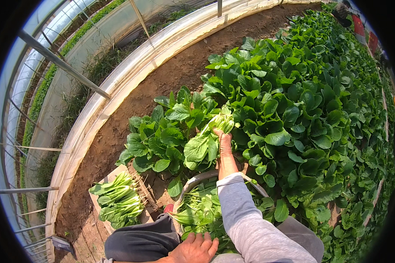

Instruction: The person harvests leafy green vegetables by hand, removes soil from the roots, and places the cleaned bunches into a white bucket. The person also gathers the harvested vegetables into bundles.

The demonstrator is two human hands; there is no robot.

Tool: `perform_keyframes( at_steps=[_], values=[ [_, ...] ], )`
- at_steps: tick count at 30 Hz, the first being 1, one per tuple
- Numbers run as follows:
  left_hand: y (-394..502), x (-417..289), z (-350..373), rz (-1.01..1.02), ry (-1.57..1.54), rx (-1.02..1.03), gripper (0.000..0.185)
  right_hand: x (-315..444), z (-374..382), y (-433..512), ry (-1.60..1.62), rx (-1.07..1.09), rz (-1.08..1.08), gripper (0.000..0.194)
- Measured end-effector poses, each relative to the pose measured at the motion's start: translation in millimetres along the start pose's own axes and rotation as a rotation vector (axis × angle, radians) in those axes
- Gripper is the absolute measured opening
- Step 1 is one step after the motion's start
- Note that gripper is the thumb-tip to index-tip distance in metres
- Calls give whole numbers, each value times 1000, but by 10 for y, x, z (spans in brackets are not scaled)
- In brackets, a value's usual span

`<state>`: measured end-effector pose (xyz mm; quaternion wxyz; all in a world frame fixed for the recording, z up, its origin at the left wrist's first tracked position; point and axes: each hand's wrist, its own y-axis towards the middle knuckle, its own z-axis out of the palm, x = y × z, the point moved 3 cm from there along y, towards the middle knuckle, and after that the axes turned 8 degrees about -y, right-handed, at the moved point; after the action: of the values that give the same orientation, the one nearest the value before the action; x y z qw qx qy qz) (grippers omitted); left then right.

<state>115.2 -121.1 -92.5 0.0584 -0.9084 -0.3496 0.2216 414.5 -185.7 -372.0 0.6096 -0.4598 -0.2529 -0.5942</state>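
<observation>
My right hand [224, 143] reaches forward, closed around a bunch of leafy greens [221, 123] with its pale stem ends pointing away from me and its leaves hanging to the left. Below that arm, a round basket [197, 179] with a pale rim stands between my knees and holds loose leaves and stems. My left hand [197, 248] lies palm down at the basket's near side, fingers slightly spread; what lies under its palm is hidden. A pile of greens [121, 200] with white stems rests on a wooden board [105, 215] to the left.
Leafy plants [293, 108] grow densely ahead and to the right. Bare soil [171, 77] runs along the plastic sheeting [118, 88] of the greenhouse, with a metal pole [65, 67] at left. Another person [342, 13] is far off at upper right. A dark object [62, 245] lies lower left.
</observation>
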Motion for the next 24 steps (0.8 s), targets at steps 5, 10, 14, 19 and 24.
perform_keyframes(
  at_steps=[5, 10, 14, 19, 24],
  values=[
    [20, -44, -50, 111, 45, 22, 45, 406, -520, 95, -876, -35, -696, 39],
    [-287, 274, -294, -199, 111, -28, 55, 1390, 34, -837, -70, 522, 22, 48],
    [-380, 451, -927, -330, -141, -940, 42, 1853, 37, -1272, -179, 493, 87, 52],
    [-413, 660, -823, -450, -363, -803, 65, 2304, 118, -1920, -16, 718, 191, 54],
    [-190, 499, -709, -285, -1000, -588, 106, 2617, 248, -2201, -161, 808, 81, 52]
  ],
)
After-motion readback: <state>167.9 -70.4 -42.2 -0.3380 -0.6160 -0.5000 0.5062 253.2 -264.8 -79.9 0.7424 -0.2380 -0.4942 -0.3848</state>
